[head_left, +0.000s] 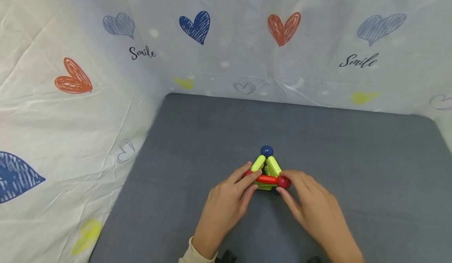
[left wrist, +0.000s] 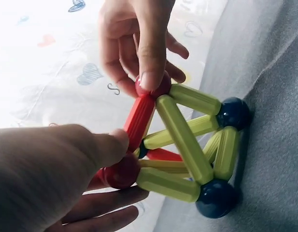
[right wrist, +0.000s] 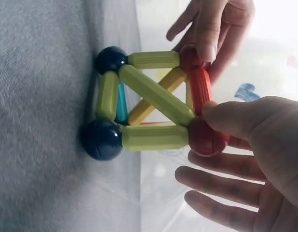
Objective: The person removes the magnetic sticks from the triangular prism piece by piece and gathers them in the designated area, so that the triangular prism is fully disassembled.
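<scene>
A frame of building rods and balls stands on the grey tabletop. Yellow-green rods link dark blue balls at the bottom to two dark red balls above, one rod running diagonally. Across the top, a red rod joins the red balls. My left hand pinches the left red ball between thumb and fingers. On the other end, my right hand pinches the right red ball. Another blue ball shows at the frame's far side.
The grey tabletop spreads around the frame. Behind it and on the left hangs a white cloth printed with hearts and the word Smile. A teal rod and a yellow rod show inside the frame.
</scene>
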Available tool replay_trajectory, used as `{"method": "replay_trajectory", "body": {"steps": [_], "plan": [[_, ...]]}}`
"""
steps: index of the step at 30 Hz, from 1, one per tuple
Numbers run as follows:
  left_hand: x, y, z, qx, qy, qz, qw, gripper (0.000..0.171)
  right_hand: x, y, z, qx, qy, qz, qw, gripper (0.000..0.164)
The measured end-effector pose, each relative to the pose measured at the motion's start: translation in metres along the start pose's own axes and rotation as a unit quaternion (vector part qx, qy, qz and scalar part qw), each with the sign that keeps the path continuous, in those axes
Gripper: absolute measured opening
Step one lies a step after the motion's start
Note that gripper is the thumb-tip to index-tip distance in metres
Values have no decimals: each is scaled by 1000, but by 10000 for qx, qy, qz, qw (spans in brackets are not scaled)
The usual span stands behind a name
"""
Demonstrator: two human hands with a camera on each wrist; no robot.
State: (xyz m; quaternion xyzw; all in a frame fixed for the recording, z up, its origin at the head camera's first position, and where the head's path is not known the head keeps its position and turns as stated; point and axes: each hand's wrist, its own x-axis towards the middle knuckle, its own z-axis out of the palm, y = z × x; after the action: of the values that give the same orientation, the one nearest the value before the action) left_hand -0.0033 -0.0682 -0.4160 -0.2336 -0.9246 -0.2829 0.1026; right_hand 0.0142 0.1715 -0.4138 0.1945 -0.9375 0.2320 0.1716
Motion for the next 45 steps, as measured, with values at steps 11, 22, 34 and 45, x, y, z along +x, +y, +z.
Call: {"method": "replay_trajectory", "body": {"steps": [11,22,34,45], "plan": [[4,1,7,129,397,-32,9991,30,5,-3,12,544,147,170,9983,35],[5,3,7,47,451,-68,9989,29,6,-4,16,633,181,317,9973,22],[5,2,8,-26,425,-116,9990,30,0,-7,26,795,495,411,9948,25],[4,1,9,-64,374,-123,9992,32,-3,-4,33,1445,842,465,9848,31]]}}
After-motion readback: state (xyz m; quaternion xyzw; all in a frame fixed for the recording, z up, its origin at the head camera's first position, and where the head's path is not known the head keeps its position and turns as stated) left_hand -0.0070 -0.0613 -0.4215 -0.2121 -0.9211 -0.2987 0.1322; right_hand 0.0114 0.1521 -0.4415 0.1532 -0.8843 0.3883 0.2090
